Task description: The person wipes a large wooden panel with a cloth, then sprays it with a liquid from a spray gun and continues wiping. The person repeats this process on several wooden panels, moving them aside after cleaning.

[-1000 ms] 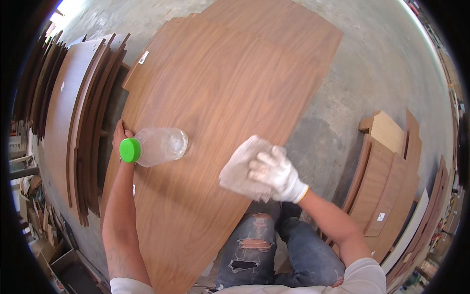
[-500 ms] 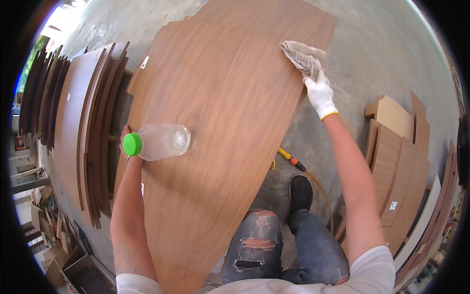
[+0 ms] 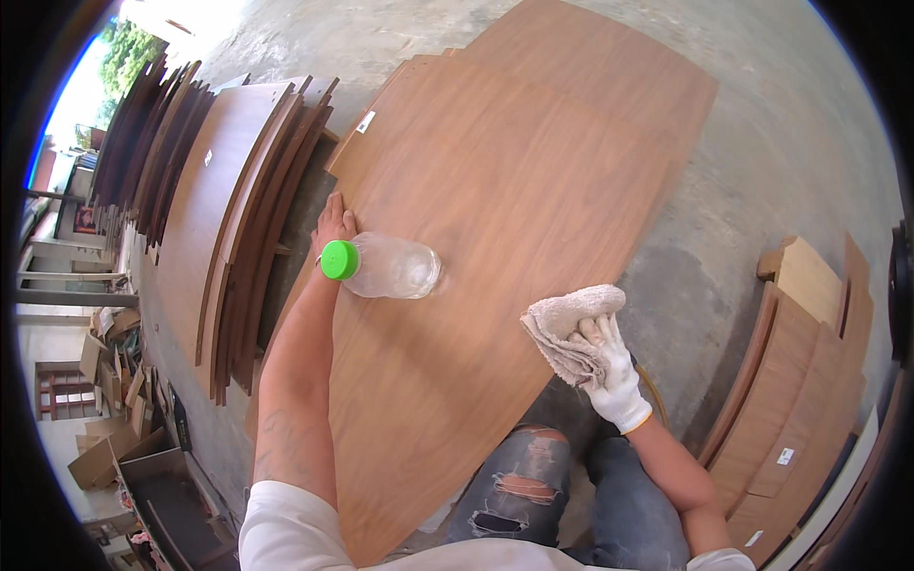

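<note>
A brown wood-grain panel (image 3: 495, 190) carries 1 clear, green-capped bottle (image 3: 392, 266) near its left edge.

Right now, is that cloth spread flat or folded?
Loosely folded: the cloth shows overlapping layers and creases, bunched in the gloved right hand.

Left arm (image 3: 297, 381) stretches forward while the right fingers (image 3: 607, 333) curl

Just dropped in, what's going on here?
A person's white-gloved right hand holds a bunched pale cloth at the right edge of a wood-grain panel; whether it touches the surface is unclear. The bare left hand lies at the panel's left edge, beside a clear, green-capped bottle on the panel.
</note>
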{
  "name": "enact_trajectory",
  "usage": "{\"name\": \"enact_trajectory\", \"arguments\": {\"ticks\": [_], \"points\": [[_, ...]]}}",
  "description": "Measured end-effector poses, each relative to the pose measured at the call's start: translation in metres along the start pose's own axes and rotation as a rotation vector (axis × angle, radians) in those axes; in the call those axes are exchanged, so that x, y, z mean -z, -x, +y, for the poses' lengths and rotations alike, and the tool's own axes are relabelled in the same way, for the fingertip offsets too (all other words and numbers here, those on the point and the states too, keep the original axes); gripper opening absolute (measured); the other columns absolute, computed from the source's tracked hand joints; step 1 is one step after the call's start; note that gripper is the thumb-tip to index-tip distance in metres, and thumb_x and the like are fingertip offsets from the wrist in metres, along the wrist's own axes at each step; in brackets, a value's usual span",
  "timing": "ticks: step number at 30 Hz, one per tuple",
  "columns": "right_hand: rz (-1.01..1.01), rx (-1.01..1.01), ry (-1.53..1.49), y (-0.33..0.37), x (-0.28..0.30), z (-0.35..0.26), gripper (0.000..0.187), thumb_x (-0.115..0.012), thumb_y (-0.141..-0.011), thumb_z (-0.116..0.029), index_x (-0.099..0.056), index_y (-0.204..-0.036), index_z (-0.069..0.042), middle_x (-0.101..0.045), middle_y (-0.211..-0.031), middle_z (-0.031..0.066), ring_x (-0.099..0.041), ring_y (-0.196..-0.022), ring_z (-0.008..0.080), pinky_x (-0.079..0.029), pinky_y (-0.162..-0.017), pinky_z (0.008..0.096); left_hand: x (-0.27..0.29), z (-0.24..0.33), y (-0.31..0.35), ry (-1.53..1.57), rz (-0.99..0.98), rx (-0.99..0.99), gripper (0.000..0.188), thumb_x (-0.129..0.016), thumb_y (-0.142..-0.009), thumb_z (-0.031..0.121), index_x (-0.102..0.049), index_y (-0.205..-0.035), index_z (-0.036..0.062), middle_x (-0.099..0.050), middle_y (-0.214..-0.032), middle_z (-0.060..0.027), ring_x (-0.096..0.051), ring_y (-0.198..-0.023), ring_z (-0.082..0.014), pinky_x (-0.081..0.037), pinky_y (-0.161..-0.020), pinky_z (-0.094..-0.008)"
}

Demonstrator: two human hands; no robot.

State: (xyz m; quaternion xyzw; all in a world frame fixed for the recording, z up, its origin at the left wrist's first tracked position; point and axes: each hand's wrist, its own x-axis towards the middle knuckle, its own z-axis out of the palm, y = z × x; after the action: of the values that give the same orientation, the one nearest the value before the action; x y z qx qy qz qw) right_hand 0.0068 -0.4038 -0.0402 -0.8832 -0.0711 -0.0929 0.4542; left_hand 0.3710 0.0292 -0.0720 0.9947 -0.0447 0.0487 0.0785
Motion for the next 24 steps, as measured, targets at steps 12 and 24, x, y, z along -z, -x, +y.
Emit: {"name": "enact_trajectory", "arguments": {"ticks": [12, 24], "points": [[0.041, 0.07, 0.115, -0.001, -0.003, -0.001, 0.058, -0.07, -0.063, 0.001, -0.067, -0.121, -0.001, -0.062, -0.125, 0.019, -0.052, -0.122, 0.0464, -0.026, -0.12, 0.0665, -0.021, -0.003, 0.008, 0.047, 0.099, 0.105, 0.061, -0.052, -0.101, 0.038, -0.042, -0.153, 0.0066, -0.043, -0.159, -0.0156, -0.035, -0.151, -0.031, -0.025, -0.124, -0.0532], [-0.04, 0.018, -0.003, -0.004, 0.015, -0.005, 0.057, -0.071, -0.061, 0.002, -0.069, -0.118, -0.004, -0.063, -0.129, 0.0165, -0.052, -0.127, 0.0419, -0.023, -0.122, 0.0635, 0.039, 0.043, 0.131, 0.317, 0.055, 0.149, 0.046, -0.067, -0.09, 0.018, -0.061, -0.131, -0.0014, -0.056, -0.143, -0.0248, -0.051, -0.133, -0.0415, -0.04, -0.111, -0.0489]]}}
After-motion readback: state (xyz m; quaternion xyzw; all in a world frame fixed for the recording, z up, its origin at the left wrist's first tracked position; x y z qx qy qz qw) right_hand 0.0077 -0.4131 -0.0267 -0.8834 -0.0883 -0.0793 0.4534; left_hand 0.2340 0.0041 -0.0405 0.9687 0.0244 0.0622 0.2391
